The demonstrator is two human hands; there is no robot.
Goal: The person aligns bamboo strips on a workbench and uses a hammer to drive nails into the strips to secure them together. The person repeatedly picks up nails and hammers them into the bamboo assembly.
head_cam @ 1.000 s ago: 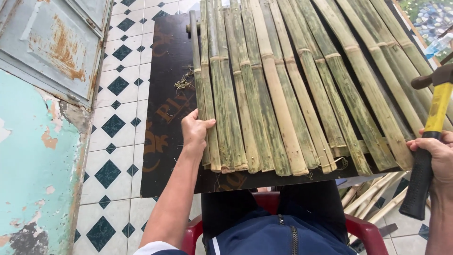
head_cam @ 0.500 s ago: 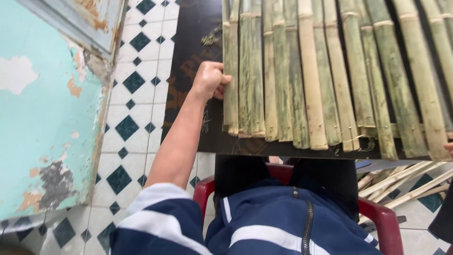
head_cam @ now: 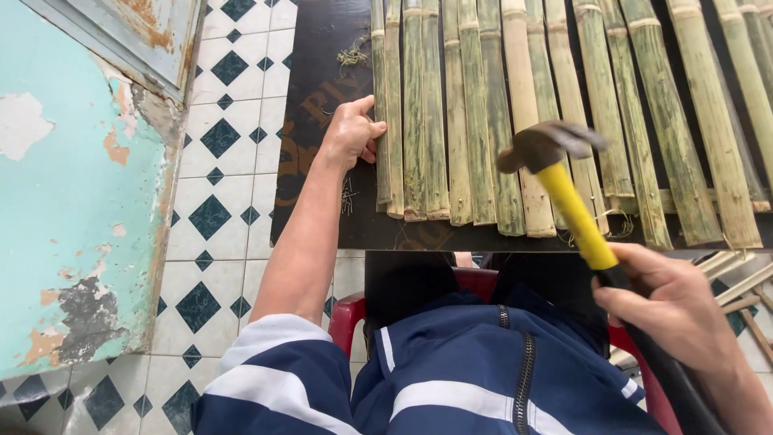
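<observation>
Hammer (head_cam: 555,173) now raised over bamboo slats (head_cam: 515,113), right hand (head_cam: 672,302) grip closed on handle.
Left hand (head_cam: 352,133), grip pressing flat, steadies leftmost slat near table (head_cam: 318,89) left edge; view shifted closer.

Looks like a home craft workshop: split bamboo slats (head_cam: 515,113) beside the left hand (head_cam: 350,133), peeling turquoise wall (head_cam: 72,201) further left, hammer (head_cam: 564,189) in the right hand (head_cam: 672,302).
</observation>
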